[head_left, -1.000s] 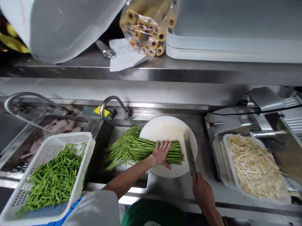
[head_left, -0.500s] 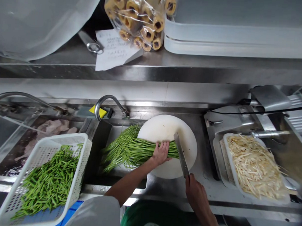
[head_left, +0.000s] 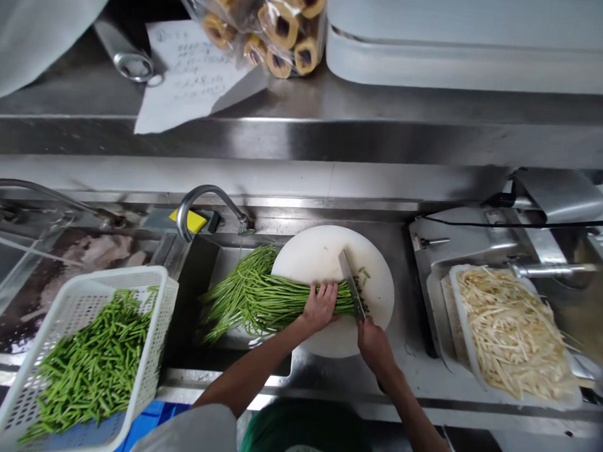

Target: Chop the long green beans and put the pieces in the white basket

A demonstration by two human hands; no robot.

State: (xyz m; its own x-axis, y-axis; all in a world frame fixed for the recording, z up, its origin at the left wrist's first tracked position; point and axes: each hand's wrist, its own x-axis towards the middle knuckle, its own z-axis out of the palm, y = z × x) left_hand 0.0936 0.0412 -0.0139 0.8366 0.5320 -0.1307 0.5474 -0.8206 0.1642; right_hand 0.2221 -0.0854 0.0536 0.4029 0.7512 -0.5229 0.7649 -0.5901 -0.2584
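Note:
A thick bundle of long green beans [head_left: 278, 297] lies across a round white cutting board [head_left: 310, 246], its left part spreading over the sink. My left hand [head_left: 320, 307] presses down on the bundle near its right end, fingers wrapped over it. In my right hand [head_left: 374, 342] is the handle of a cleaver [head_left: 352, 281], whose blade stands in the beans just right of my left hand. Small cut ends lie on the board to the right of the blade.
At the left, a white basket [head_left: 151, 333] holds cut green pieces, beside a sink with pale meat [head_left: 98, 250]. A faucet [head_left: 208, 188] arches behind the beans. White shreds fill a tray [head_left: 511, 328] at the right. A steel shelf [head_left: 305, 136] crosses above, bearing bagged rolls [head_left: 280, 25].
My right hand and the cleaver have moved left and a little up, bringing the blade into the beans. Small cut ends now show on the board. The view has shifted slightly.

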